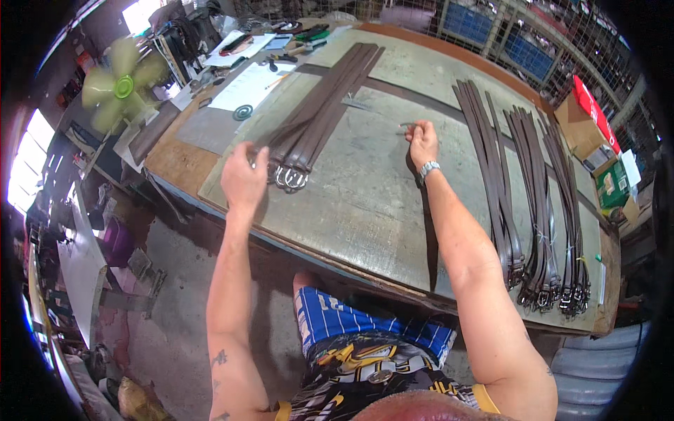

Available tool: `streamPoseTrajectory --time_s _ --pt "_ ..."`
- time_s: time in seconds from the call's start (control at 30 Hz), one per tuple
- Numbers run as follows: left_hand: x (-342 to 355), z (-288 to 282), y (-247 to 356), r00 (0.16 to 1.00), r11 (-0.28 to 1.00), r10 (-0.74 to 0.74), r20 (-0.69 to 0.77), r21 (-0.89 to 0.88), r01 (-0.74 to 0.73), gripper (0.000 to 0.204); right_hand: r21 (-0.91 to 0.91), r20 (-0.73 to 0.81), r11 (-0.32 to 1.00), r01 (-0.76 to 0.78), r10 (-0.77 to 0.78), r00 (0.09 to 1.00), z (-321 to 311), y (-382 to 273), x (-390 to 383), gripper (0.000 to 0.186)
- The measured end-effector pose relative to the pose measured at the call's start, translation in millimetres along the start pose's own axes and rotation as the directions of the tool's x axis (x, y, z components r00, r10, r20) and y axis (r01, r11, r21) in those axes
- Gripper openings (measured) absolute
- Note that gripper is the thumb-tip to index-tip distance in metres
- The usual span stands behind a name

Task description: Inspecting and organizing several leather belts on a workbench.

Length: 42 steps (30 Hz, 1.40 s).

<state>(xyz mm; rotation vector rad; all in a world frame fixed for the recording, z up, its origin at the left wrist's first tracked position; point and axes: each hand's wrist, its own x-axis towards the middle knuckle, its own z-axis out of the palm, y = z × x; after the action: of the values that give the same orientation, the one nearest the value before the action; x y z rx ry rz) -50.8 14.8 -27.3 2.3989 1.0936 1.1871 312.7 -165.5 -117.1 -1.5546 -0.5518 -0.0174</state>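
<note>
Dark brown leather belts [335, 91] lie side by side on the table at the left, silver buckles toward me. At their near left edge my left hand [243, 175] is closed, fingers curled round the end of a belt that angles away from the row; the gripped part is mostly hidden. Over the middle of the table my right hand [423, 142] pinches another dark belt [430, 242], which runs down beneath my forearm to the table's near edge. A short thin end pokes out beyond those fingers; its detail is too small to make out.
Three bundles of belts [539, 203] lie on the right, buckles near me. A small metal ruler [357, 104] is beside the left row. Papers [247, 88], tools and a green coil [242, 112] occupy the far left. An open cardboard box [583, 126] stands far right; a fan [123, 87] stands left.
</note>
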Motion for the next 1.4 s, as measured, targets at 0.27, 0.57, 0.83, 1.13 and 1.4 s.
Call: streamPoseTrajectory --time_s 0.27,0.57,0.83,1.13,1.4 --pt "20 0 -1 0.963 0.989 -0.024 0.267 0.148 -0.016 0.039 -0.014 0.011 1.000 0.013 -0.013 1.000 3 -8 -5 0.015" --pt "36 -3 2 0.916 0.991 0.014 0.401 0.113 -0.065 0.055 0.111 0.038 0.994 0.019 -0.023 0.999 -2 13 8 0.017" --pt "-4 -8 -52 0.938 0.977 0.125 0.324 -0.204 -0.060 0.052 0.023 0.048 1.000 -0.006 0.005 0.999 6 0 6 0.018" --pt "-22 5 -28 0.957 0.956 0.289 0.005 -0.046 -0.289 0.053 0.025 0.054 1.000 0.015 -0.016 0.998 -3 5 4 0.017" --pt "-10 18 -41 0.903 0.939 0.335 0.271 -0.018 -0.343 0.043 -0.007 0.051 1.000 0.004 -0.004 0.999 -1 -4 3 0.018"
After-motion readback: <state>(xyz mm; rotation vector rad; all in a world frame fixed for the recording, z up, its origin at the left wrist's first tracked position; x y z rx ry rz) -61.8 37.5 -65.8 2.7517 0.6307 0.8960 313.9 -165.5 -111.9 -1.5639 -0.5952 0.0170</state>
